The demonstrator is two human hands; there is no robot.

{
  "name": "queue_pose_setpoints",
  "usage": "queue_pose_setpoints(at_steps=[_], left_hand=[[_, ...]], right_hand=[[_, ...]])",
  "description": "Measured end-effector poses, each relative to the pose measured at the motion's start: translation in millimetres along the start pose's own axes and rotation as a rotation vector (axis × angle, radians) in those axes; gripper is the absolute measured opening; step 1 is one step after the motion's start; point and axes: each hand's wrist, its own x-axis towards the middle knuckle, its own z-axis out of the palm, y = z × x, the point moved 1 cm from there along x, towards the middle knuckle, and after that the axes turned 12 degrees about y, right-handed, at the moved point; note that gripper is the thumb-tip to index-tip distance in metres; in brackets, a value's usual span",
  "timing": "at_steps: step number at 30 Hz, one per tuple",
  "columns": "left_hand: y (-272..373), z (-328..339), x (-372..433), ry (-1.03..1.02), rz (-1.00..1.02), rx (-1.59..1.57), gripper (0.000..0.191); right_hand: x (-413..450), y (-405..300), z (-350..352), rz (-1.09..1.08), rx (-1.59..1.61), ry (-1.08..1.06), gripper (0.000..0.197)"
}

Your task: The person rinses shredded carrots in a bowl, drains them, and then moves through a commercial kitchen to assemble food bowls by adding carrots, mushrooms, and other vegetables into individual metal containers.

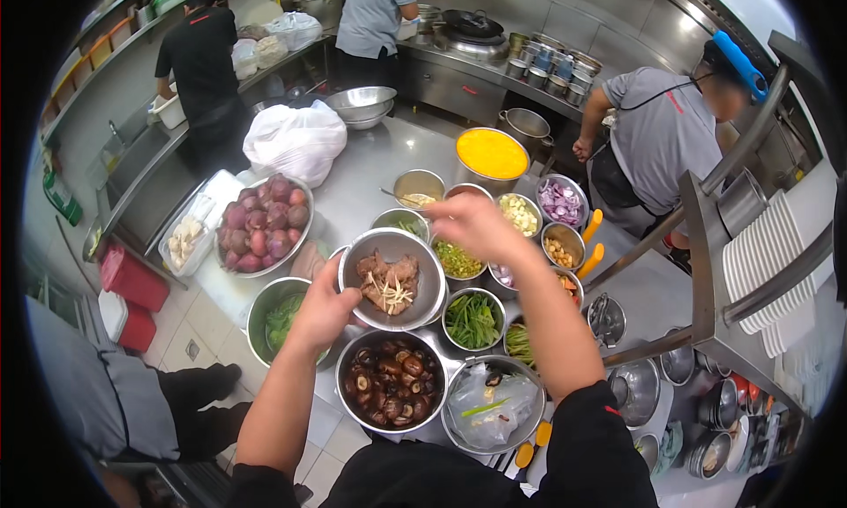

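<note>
My left hand [327,306] grips the rim of a metal bowl [349,260], which holds raw minced or sliced meat [377,276] topped with pale julienned strips [395,297]. Above and right of it, my right hand [463,220] is blurred, its fingers bent near a metal container of chopped pale food [418,199] with a spoon [395,194] in it; whether the fingers hold anything is not clear. Below the bowl stands a pot of brown mushrooms [397,382]. Cut green stalks [473,319] and chopped greens [456,260] fill containers to the right.
Red onions [265,223] and peeled garlic [185,247] are at the left. A pot of yellow liquid [492,153] and chopped purple onion [560,202] stand farther back. Plates [767,263] are stacked on a right-hand shelf. One person [112,389] is at the left; several others work behind the table.
</note>
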Motion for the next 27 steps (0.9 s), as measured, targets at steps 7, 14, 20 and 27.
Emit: queue_pose_setpoints(at_steps=[7,14,20,27], left_hand=[[-9,10,-2,-0.009,-0.071,-0.024,0.070],[-20,-1,-2,0.036,-0.049,-0.013,0.063],[-17,25,12,-0.006,0.025,0.037,0.065],[-20,63,33,-0.083,-0.112,-0.014,0.058]], right_hand=[[-11,207,-43,0.207,-0.615,0.064,0.030],[-5,209,-34,0.353,-0.508,0.153,0.018],[-23,223,-64,0.666,-0.053,0.387,0.009],[-28,37,-36,0.195,0.056,-0.026,0.021]])
